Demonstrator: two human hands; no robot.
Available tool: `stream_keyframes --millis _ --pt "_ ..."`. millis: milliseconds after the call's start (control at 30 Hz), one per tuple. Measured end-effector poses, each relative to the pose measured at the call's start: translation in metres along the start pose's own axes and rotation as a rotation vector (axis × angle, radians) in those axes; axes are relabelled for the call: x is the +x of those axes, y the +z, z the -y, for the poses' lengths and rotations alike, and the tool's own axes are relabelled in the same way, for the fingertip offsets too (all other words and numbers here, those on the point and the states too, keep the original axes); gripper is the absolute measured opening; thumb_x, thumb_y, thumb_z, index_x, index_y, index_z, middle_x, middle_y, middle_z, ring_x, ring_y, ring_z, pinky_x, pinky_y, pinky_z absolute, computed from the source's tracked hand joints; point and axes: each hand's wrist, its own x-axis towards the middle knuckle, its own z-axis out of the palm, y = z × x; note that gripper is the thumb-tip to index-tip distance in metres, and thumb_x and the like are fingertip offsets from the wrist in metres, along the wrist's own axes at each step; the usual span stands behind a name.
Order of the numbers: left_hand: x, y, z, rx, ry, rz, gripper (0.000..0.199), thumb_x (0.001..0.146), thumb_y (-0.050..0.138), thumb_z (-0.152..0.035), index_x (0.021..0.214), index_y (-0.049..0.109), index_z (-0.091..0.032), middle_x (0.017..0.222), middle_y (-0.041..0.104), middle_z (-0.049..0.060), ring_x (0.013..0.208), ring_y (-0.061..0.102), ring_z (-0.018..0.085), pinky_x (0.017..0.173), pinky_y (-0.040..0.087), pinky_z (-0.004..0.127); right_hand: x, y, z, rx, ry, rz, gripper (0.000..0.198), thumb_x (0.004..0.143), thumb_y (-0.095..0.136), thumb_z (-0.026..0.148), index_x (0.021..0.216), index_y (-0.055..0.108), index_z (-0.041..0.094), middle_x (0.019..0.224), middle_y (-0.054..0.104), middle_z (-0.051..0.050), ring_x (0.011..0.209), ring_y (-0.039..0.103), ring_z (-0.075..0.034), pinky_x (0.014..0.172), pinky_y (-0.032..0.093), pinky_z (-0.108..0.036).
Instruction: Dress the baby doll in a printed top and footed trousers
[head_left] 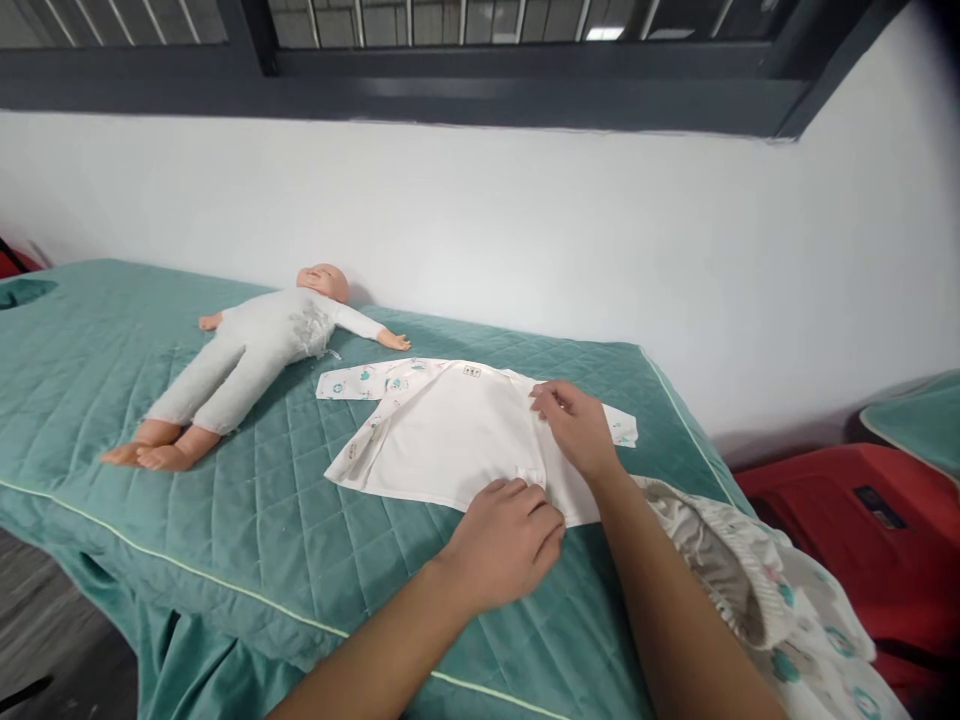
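A white baby shirt [457, 430] with small printed figures on its sleeves lies spread on the green quilted bed cover [360, 570]. Its front is laid open, so the plain inside and a neck label show. My left hand [510, 540] is closed on the shirt near its lower hem, with the fingertips partly hidden. Higher up, at the shirt's right side, my right hand [576, 428] pinches the fabric between thumb and fingers. A baby doll [259, 340] with a white cloth body lies on its back to the left, apart from both hands.
Printed baby trousers [750, 580] with a gathered waist lie at the bed's right edge, beside my right forearm. A red plastic object [840, 530] stands beyond that edge. Behind the bed rises a white wall [480, 220] below a dark window frame [525, 95].
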Motion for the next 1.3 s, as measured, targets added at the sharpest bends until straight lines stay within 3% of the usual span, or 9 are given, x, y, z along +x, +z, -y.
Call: stream_keyframes --millis 100,200,267,400,567,700,867,1033,1300 --pt "-0.009 -0.008 0.003 -0.043 -0.03 -0.097 0.021 0.096 0.042 -0.023 0.092 0.063 -0.02 0.086 0.062 0.002 0.084 0.055 0.018 0.079 0.046 0.035 -0.012 0.019 0.01 -0.021 -0.168 0.143 0.033 0.094 0.046 0.043 0.111 0.065 0.022 0.119 0.068 -0.007 0.11 0.062 -0.022 0.096 0.047 -0.036" --pt "-0.032 -0.028 0.019 -0.016 -0.11 -0.214 0.021 0.093 0.046 -0.016 0.108 0.062 -0.018 0.101 0.065 0.005 0.092 0.056 0.02 0.08 0.046 0.036 -0.024 0.038 0.012 -0.261 -0.311 0.306 0.053 0.095 0.043 0.048 0.137 0.052 0.017 0.149 0.046 -0.014 0.14 0.038 -0.027 0.115 0.03 -0.046" --pt "-0.053 -0.045 0.038 0.062 -0.151 -0.259 0.027 0.091 0.046 -0.011 0.112 0.061 -0.018 0.107 0.065 0.007 0.098 0.057 0.022 0.082 0.046 0.038 -0.029 0.045 0.01 -0.43 -0.316 0.403 0.062 0.096 0.037 0.053 0.144 0.044 0.014 0.156 0.034 -0.016 0.147 0.026 -0.03 0.118 0.024 -0.052" --pt "-0.097 -0.075 0.079 0.233 -0.263 -0.278 0.031 0.09 0.046 -0.009 0.115 0.061 -0.021 0.116 0.066 0.007 0.114 0.055 0.025 0.093 0.044 0.043 -0.033 0.047 0.012 -0.593 -0.256 0.486 0.066 0.099 0.028 0.054 0.149 0.036 0.014 0.16 0.024 -0.014 0.149 0.019 -0.028 0.119 0.02 -0.051" --pt "-0.129 -0.085 0.116 0.289 -0.485 -0.271 0.03 0.093 0.049 -0.023 0.121 0.06 -0.022 0.126 0.063 0.008 0.118 0.054 0.027 0.091 0.046 0.044 -0.033 0.06 0.027 -0.611 -0.131 0.456 0.059 0.097 0.036 0.046 0.146 0.042 0.013 0.159 0.029 -0.015 0.148 0.021 -0.031 0.118 0.021 -0.052" --pt "-0.134 -0.079 0.129 0.214 -0.606 -0.304 0.032 0.095 0.048 -0.029 0.124 0.058 -0.02 0.126 0.062 0.009 0.115 0.056 0.027 0.089 0.047 0.044 -0.026 0.088 0.047 -0.4 -0.081 0.392 0.055 0.09 0.046 0.034 0.142 0.045 0.015 0.152 0.041 -0.014 0.143 0.032 -0.027 0.118 0.025 -0.044" --pt "-0.135 -0.079 0.131 0.187 -0.657 -0.373 0.029 0.09 0.052 -0.021 0.118 0.06 -0.019 0.125 0.061 0.009 0.115 0.055 0.027 0.092 0.046 0.044 0.016 0.137 0.062 0.094 0.197 0.187 0.053 0.078 0.058 0.03 0.129 0.053 0.018 0.129 0.063 -0.013 0.114 0.061 -0.025 0.101 0.045 -0.043" --pt "-0.137 -0.078 0.129 0.181 -0.687 -0.415 0.018 0.091 0.051 -0.019 0.102 0.066 -0.019 0.12 0.063 0.009 0.11 0.056 0.026 0.093 0.046 0.044 0.05 0.176 0.066 0.229 0.266 0.061 0.051 0.078 0.051 0.034 0.126 0.051 0.017 0.123 0.064 -0.012 0.11 0.062 -0.024 0.09 0.051 -0.037" --pt "-0.136 -0.078 0.129 -0.057 -0.622 -0.52 0.015 0.096 0.047 -0.022 0.098 0.062 -0.021 0.114 0.067 0.006 0.108 0.06 0.022 0.092 0.046 0.042 0.037 0.171 0.071 0.526 0.214 0.095 0.053 0.076 0.057 0.043 0.124 0.049 0.022 0.129 0.059 -0.01 0.111 0.062 -0.021 0.088 0.053 -0.032"
